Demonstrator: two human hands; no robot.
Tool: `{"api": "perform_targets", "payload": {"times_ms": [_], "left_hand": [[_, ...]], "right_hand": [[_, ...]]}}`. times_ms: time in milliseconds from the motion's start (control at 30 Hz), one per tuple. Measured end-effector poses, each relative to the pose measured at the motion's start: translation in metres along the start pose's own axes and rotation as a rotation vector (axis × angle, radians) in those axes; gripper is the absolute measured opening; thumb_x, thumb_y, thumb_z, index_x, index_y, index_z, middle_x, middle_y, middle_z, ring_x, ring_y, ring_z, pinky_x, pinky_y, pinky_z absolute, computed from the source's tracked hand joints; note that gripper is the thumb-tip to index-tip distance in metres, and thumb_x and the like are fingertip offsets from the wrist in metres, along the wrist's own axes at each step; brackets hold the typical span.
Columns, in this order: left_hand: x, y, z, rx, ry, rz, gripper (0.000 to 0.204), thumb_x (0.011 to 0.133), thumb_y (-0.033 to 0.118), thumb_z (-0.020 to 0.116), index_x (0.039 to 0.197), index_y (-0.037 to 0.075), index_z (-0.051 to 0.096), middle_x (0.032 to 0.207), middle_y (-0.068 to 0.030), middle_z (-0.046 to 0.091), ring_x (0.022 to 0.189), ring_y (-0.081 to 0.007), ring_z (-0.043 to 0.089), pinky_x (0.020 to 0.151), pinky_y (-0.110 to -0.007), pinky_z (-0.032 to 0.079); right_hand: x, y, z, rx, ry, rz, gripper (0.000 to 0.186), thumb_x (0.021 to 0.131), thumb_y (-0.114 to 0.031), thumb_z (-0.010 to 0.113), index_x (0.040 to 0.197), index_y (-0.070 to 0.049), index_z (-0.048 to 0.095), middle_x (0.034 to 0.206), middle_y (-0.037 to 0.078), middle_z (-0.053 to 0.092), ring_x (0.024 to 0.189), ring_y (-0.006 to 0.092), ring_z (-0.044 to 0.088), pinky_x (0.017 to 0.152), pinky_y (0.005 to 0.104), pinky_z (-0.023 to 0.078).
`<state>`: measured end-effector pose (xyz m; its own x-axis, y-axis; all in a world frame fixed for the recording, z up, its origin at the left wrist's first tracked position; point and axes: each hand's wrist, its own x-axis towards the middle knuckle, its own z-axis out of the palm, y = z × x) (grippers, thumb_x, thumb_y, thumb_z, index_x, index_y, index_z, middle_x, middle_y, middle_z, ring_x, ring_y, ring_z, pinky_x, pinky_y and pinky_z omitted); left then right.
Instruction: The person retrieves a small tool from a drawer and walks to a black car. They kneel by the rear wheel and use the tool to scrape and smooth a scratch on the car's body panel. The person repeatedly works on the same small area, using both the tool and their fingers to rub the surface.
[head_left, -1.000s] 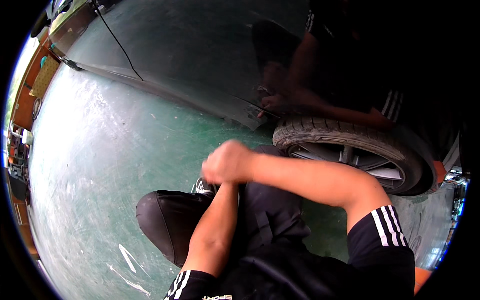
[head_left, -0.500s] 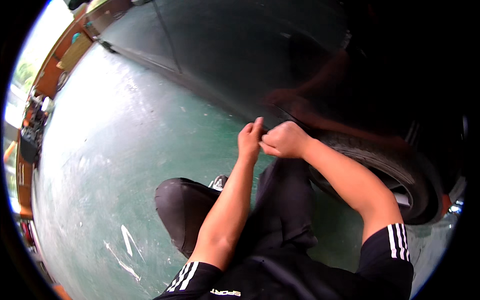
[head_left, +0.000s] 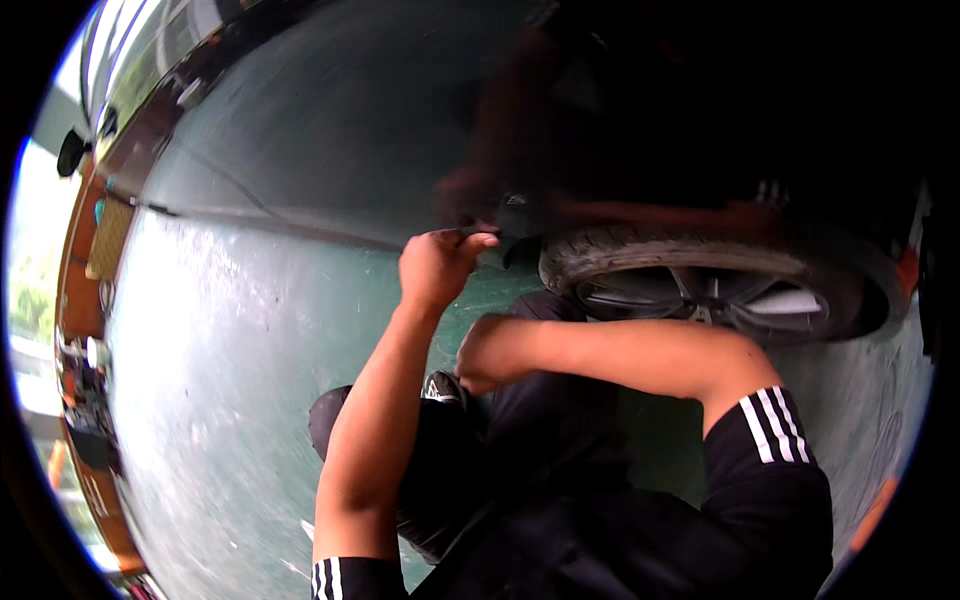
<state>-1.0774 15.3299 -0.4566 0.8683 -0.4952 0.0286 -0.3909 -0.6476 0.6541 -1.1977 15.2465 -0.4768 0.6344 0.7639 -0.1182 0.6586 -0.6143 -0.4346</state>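
Note:
I am seated low beside a dark, glossy car body (head_left: pixel 340 130) that mirrors my arms. My left hand (head_left: pixel 438 268) is raised at its lower edge, just ahead of the wheel arch. The fingers are closed, thumb pointing right, around something small and dark that I cannot make out. Lower and nearer to me, my right hand (head_left: pixel 490 354) hangs bent at the wrist above my shoe (head_left: pixel 443 388). Motion smears it and its fingers are turned away, so its grip is hidden. To the right stands the car's wheel (head_left: pixel 700 285), with a black tyre and spoked rim.
A glossy green floor (head_left: pixel 220 380) spreads to the left under the car's edge. Along the far left runs a brown bench or cabinet (head_left: pixel 82 290) with assorted items on it. My bent legs in dark trousers (head_left: pixel 550 410) are between my arms.
My hands, close together before, are now apart: the left moved left along the car's edge, the right came down toward me. The view has turned, showing more of the wheel.

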Motion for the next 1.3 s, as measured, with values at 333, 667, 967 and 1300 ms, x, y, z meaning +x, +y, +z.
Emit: {"api": "perform_targets", "payload": {"times_ms": [333,667,967,1300], "left_hand": [[0.003,-0.009,0.01,0.131,0.133,0.1,0.051,0.086,0.04,0.083,0.065,-0.002,0.064,0.05,-0.0123,0.054,0.047,-0.0196,0.042,0.051,-0.035,0.042],[0.003,-0.003,-0.003,-0.032,-0.046,-0.003,0.038,0.098,0.027,0.071,0.07,0.002,0.071,0.052,-0.0001,0.057,0.053,-0.0058,0.046,0.055,-0.026,0.039],[0.003,0.019,-0.002,-0.023,-0.099,-0.061,0.048,0.106,0.032,0.061,0.067,0.003,0.062,0.058,-0.0046,0.061,0.054,-0.0094,0.048,0.054,-0.027,0.036],[-0.003,0.025,-0.007,-0.056,-0.121,-0.043,0.039,0.104,0.03,0.065,0.08,0.0,0.069,0.064,-0.0047,0.064,0.06,-0.0095,0.052,0.059,-0.027,0.041]], "right_hand": [[0.007,0.074,0.008,-0.108,0.399,0.323,0.026,0.085,-0.026,0.058,0.069,-0.01,0.072,0.072,0.011,0.073,0.068,0.0331,0.07,0.064,0.048,0.054],[0.005,0.047,0.075,0.604,1.442,1.018,0.04,0.095,-0.029,0.067,0.122,0.0,0.062,0.115,0.021,0.067,0.112,0.0382,0.062,0.096,0.0487,0.05],[0.023,0.049,0.057,0.806,1.956,0.731,0.04,0.095,-0.022,0.072,0.129,-0.004,0.066,0.12,0.018,0.069,0.117,0.0361,0.062,0.101,0.044,0.048],[0.014,0.041,0.046,0.708,2.042,0.695,0.038,0.095,-0.018,0.071,0.129,-0.003,0.065,0.123,0.021,0.067,0.117,0.0379,0.063,0.098,0.0438,0.051]]}}
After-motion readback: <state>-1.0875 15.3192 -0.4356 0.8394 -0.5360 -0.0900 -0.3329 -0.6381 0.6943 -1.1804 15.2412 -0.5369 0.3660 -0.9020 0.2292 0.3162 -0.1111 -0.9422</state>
